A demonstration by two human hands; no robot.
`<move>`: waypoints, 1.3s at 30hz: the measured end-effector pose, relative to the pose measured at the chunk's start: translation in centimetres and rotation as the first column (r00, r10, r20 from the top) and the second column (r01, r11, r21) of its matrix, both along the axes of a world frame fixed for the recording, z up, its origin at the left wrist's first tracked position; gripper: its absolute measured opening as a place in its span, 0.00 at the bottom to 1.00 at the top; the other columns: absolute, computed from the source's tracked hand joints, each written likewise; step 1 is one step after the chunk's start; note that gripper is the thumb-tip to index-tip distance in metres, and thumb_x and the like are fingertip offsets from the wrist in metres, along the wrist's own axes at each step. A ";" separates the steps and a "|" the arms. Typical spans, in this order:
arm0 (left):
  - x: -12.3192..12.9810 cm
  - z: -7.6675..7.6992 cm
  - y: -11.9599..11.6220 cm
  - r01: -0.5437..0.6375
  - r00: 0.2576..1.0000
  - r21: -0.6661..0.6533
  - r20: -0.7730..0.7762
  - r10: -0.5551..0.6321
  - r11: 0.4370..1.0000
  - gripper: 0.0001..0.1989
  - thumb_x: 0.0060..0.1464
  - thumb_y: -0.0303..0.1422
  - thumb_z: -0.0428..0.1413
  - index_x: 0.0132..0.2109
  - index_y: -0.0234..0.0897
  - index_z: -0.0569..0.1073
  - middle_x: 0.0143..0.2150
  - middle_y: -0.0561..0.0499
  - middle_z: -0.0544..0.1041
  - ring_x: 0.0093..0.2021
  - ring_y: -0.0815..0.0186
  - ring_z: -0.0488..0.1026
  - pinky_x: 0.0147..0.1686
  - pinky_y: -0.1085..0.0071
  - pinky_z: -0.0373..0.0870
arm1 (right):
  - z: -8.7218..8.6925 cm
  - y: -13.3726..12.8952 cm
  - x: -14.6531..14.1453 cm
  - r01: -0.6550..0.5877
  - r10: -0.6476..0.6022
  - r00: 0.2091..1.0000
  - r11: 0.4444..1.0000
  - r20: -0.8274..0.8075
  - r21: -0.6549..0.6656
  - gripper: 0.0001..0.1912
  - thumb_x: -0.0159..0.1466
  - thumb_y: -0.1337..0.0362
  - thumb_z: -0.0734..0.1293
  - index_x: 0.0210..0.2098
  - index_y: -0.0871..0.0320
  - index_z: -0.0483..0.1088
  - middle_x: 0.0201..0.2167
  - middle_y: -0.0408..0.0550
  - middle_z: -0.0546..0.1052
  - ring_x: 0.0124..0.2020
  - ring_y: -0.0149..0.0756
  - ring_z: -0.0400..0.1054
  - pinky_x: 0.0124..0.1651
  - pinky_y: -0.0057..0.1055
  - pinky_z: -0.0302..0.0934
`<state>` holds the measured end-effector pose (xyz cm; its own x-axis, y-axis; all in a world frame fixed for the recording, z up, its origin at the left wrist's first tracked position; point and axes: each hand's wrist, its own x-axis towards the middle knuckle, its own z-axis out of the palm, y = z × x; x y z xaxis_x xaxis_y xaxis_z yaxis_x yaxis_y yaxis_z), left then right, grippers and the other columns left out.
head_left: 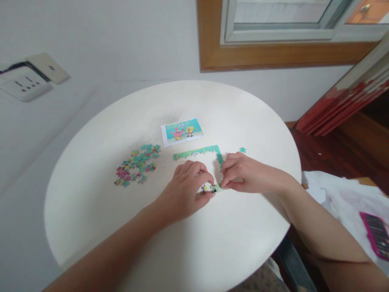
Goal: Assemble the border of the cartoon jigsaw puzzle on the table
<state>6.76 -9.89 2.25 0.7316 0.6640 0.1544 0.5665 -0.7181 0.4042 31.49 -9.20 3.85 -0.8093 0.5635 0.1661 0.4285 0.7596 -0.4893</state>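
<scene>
A partly joined jigsaw puzzle [197, 152] lies on the round white table, its green border forming a top edge and a right side. At its lower right corner, my left hand [190, 184] curves with thumb and forefinger around a small puzzle piece [213, 188]. My right hand [243, 174] is closed at the same corner, fingertips pressed on the pale green end of the joined pieces [219, 187]. A yellow and purple piece [203, 188] shows under the left fingers. Part of the puzzle's right side is hidden by my right hand.
A heap of loose puzzle pieces [136, 164] spreads to the left. Behind the puzzle lies a picture card [182, 132] with cartoon figures. One green piece [242, 149] sits apart at the right. Beyond the white table [100, 227], a pink-edged phone [377, 235] rests on white material.
</scene>
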 end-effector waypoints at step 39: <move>-2.0 1.1 2.0 -0.035 0.991 0.008 0.132 0.033 0.999 0.09 0.64 0.29 0.52 0.47 0.40 0.76 0.45 0.49 0.72 0.49 0.60 0.68 0.53 0.60 0.63 | 0.0 -0.1 0.0 0.000 0.000 1.000 0.999 -0.007 -0.050 0.08 0.63 0.72 0.69 0.35 0.54 0.80 0.33 0.43 0.79 0.39 0.34 0.66 0.48 0.35 0.54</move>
